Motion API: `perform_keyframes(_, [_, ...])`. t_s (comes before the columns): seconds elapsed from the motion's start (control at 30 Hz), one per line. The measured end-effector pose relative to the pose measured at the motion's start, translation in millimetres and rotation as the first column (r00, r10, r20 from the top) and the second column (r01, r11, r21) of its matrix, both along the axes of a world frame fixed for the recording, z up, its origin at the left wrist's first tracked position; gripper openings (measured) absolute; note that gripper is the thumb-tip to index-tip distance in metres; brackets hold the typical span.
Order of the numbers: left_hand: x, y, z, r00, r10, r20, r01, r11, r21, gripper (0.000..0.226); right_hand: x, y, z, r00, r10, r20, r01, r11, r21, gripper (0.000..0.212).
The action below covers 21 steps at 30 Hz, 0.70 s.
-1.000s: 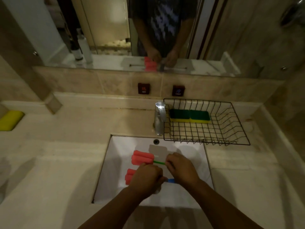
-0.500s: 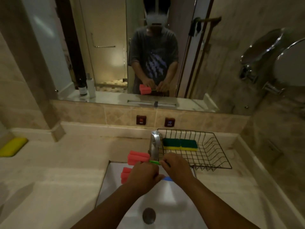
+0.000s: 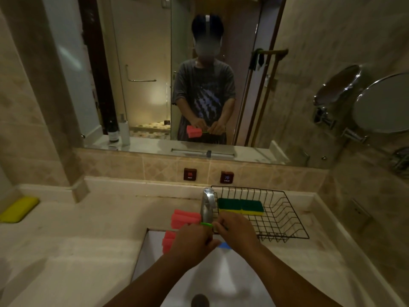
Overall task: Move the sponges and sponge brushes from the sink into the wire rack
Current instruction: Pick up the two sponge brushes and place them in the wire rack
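Observation:
Two sponge brushes with pink foam heads are lifted over the white sink (image 3: 287, 282). My left hand (image 3: 190, 242) grips both handles, with the lower pink head (image 3: 169, 241) sticking out to its left. The upper brush's pink head (image 3: 184, 217) has a green handle (image 3: 207, 224); my right hand (image 3: 236, 231) pinches that handle's end. A blue handle tip (image 3: 224, 245) shows between the hands. The black wire rack (image 3: 285, 218) stands right of the faucet (image 3: 208, 204) and holds two green-and-yellow sponges (image 3: 241, 206).
A yellow sponge (image 3: 18, 209) lies at the counter's far left. Hot and cold buttons (image 3: 190, 173) sit on the tiled backsplash under the mirror. A round shaving mirror (image 3: 380, 103) sticks out from the right wall. The drain (image 3: 200, 300) is at the sink's near end.
Both hands have lifted the two brushes out of the sink basin up to faucet height. The view has tilted upward, showing more of the mirror.

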<state>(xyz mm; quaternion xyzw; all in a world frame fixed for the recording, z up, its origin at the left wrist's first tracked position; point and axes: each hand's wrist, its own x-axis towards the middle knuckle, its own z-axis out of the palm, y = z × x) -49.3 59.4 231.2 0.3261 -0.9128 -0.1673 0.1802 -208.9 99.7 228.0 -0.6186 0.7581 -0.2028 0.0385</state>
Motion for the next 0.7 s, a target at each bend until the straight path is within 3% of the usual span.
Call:
perform_keyframes(0.43, [-15,1,-8,1.0,-0.024,-0.013,0.024,1.0,0.009,0.026,-10,7,1,0.999,-0.042,0.01,0.041,0.999,0.025,0.018])
perform_keyframes(0.7, [-53,1,-11,0.997,-0.073,-0.013,0.074,0.993,0.093,0.021,-50,14,-10,0.995,-0.072,0.063,0.071,0.997,0.021,0.02])
